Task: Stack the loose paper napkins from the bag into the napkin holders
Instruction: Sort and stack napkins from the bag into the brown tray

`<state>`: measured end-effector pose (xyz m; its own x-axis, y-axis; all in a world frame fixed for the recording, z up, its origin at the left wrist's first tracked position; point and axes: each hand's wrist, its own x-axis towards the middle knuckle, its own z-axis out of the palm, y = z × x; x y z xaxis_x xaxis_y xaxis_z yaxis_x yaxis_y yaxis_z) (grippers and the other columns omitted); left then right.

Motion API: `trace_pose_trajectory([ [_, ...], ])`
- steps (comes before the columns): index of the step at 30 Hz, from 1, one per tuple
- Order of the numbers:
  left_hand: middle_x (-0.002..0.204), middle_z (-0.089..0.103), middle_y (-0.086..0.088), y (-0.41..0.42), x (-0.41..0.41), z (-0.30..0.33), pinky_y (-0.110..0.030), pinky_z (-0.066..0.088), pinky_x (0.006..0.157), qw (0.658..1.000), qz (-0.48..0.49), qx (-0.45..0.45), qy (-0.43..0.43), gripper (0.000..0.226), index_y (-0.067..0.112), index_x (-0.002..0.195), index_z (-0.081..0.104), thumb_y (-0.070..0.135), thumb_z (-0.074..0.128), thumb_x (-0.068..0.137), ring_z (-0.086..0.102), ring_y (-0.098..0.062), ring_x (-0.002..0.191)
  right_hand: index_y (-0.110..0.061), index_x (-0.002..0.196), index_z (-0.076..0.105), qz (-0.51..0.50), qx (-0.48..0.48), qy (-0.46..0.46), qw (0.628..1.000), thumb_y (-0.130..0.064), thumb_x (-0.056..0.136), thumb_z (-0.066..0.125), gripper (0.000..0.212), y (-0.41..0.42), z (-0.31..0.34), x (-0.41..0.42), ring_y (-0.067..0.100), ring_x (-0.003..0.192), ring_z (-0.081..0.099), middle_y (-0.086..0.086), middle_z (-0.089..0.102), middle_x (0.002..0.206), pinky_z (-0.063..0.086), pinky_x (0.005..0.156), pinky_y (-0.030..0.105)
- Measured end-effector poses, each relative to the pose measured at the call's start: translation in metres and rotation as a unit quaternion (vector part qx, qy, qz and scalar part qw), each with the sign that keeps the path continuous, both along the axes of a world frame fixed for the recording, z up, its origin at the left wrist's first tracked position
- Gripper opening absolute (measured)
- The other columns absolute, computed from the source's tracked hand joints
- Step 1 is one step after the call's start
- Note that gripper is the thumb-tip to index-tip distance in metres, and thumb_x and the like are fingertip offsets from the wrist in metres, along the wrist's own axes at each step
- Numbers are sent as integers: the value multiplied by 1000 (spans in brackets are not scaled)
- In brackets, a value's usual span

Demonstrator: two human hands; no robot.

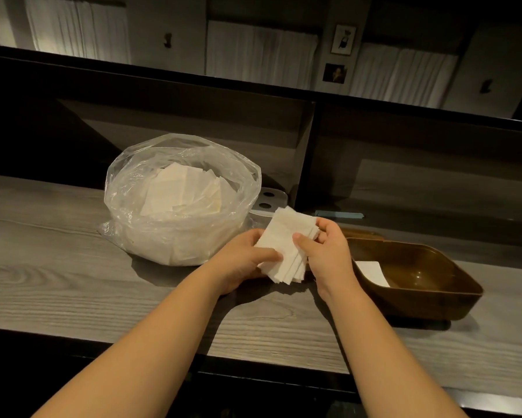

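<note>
- Gripping a fanned stack of white paper napkins from both sides, the two hands are held just above the wooden counter.
- The left hand is curled round the stack's left edge — its thumb is laid across the top sheet, its fingers are tucked underneath.
- The right hand is closed on the right edge, with the thumb pressed on top and the fingertips wrapped over the far corner.
- The sheets in the stack are seen slightly offset from one another at the near end.
- A clear plastic bag, its mouth open, is stood on the counter just left of the hands; more loose napkins are piled inside it.
- A brown napkin holder is set on the counter to the right, close beside the right wrist — one white napkin is lain flat in it.
- A white object with two dark holes is partly hidden behind the bag; what it is cannot be told.
</note>
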<state>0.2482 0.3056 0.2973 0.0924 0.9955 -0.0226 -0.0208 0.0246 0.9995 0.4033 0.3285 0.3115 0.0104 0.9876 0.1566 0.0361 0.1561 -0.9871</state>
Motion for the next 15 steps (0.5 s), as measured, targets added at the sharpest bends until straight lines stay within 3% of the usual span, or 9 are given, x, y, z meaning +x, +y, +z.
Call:
trace_pose_trajectory([
  [2,115,64,-4,1,-1,-3,-41,57,88,995,85,42,-15,36,25,111,57,9,74,84,63,-23,106,-28,124,49,2,9,5,1000,-5,87,69,48,0,-2,3,8,92,58,-6,58,117,52,61,19],
  [4,117,66,-1,0,-1,-4,-37,56,89,987,125,84,-52,42,24,120,56,12,75,84,63,-21,109,-28,122,48,22,2,-8,1000,-3,85,69,49,-1,-4,5,9,90,57,-9,56,107,50,59,18],
  [6,118,66,-2,-1,0,-7,-34,57,88,985,123,118,-42,44,24,124,53,12,72,87,64,-19,109,-28,116,48,39,-6,-47,998,-5,84,69,45,0,-8,6,9,92,56,-8,56,103,49,63,19],
  [10,124,61,-4,2,0,-12,-41,55,96,983,105,132,73,50,35,125,44,10,68,89,62,-20,111,-24,112,49,39,3,-137,990,-5,84,69,39,4,-13,4,7,86,54,-9,54,96,47,66,18],
  [13,130,50,4,-1,-1,-10,-25,53,91,979,81,152,110,65,42,131,37,5,67,87,55,-11,113,-24,116,49,48,12,-123,991,-4,83,71,44,3,-13,3,6,86,55,-13,53,96,46,62,15],
  [15,133,42,8,-4,-2,-9,-22,49,93,975,49,177,126,79,49,135,32,1,68,83,50,-10,117,-25,118,48,56,35,-123,990,-7,82,73,47,3,-14,5,7,89,55,-12,53,100,47,63,14],
])
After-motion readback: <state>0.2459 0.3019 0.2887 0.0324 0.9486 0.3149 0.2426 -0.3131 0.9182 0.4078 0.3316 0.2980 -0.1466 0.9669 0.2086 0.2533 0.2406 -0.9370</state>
